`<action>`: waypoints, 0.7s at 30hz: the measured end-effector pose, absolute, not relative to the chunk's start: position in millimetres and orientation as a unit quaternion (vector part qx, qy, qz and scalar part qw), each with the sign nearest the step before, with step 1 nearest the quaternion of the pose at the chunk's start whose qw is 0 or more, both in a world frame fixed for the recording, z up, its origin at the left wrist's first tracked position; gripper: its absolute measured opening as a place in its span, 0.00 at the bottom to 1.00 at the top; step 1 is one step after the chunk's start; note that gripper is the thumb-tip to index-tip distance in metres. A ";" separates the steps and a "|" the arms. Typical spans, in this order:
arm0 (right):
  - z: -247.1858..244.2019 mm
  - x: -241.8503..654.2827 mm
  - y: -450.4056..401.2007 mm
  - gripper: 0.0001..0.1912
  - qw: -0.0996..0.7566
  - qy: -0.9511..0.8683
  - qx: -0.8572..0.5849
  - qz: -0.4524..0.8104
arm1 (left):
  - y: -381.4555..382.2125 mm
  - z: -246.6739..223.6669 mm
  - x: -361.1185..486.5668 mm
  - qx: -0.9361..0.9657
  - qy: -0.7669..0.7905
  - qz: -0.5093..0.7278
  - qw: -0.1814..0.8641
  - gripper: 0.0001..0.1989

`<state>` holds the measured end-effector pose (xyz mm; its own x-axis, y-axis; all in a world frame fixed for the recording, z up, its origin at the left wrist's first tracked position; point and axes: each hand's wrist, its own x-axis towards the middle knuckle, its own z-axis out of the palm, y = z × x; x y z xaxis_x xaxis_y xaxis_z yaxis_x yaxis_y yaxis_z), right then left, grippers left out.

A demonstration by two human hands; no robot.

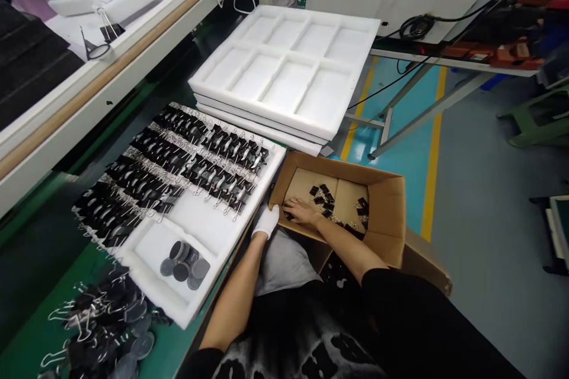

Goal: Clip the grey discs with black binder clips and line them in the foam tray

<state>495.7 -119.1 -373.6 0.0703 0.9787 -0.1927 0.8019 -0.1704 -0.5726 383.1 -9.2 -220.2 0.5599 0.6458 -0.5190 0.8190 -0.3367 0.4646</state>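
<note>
My left hand [267, 220], in a white glove, grips the near left rim of an open cardboard box [386, 204]. Inside that box my bare right hand [301, 211] reaches down to the left corner, its fingers spread over a few dark clips. More black binder clips [323, 196] lie loose on the box floor. To the left, a white foam tray [200, 213] carries rows of black binder clips [213, 174] clamped around round discs. In the tray's near compartment sit several loose grey and dark discs [181, 272].
A pile of binder clips and clear discs [106, 323] covers the near left of the green table [42, 299]. Stacked white foam trays [284, 71] stand behind the box. A white shelf [128, 44] runs along the left; a metal-legged bench [409, 112] is at the back right.
</note>
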 end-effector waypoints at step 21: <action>-403.8 564.8 -195.5 0.29 0.149 -0.332 -0.900 0.239 | -3.5 -233.5 398.1 0.800 0.465 -0.128 0.358 0.17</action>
